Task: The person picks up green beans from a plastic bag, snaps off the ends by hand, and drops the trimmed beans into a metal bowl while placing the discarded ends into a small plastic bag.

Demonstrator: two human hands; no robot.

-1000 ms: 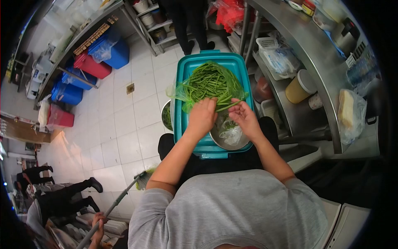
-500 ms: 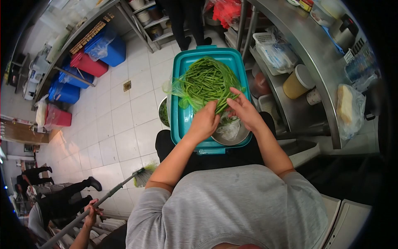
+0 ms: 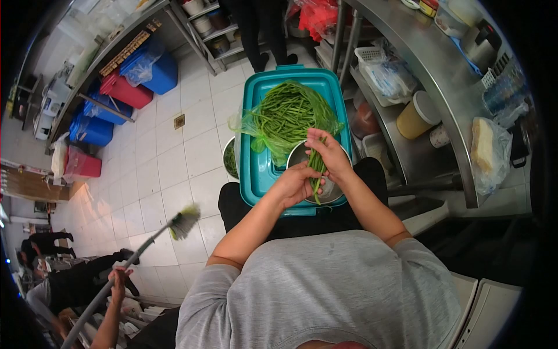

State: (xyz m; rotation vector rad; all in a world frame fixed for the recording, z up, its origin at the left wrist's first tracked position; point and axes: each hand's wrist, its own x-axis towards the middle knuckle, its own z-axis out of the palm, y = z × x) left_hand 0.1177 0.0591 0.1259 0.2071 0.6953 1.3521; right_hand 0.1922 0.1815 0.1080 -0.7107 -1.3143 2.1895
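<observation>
A small bunch of green beans [image 3: 317, 163] is gripped between my two hands, above a metal bowl [image 3: 295, 156]. My left hand [image 3: 297, 183] closes around the lower part of the bunch. Higher up, my right hand [image 3: 328, 154] has its fingers wrapped on the same beans. Behind them, a green plastic bag [image 3: 261, 139] lies spread open with a big heap of green beans [image 3: 293, 110] in it. Bag and bowl both rest on a teal plastic lid [image 3: 250, 180] over my lap. What lies at the bottom of the bowl is mostly hidden by my hands.
A second metal bowl [image 3: 231, 157] holding green pieces stands left of the lid. Another person's hand [image 3: 119, 276] holds a broom [image 3: 185, 221] over the tiled floor. Steel shelving [image 3: 430, 75] runs along my right, with a lidded tub [image 3: 418, 114]. Someone's dark-clothed legs [image 3: 256, 35] stand ahead.
Both hands have drawn back from the bag's edge toward me, bringing a bunch of green beans over the metal bowl. The co-worker's broom has swung up and left.
</observation>
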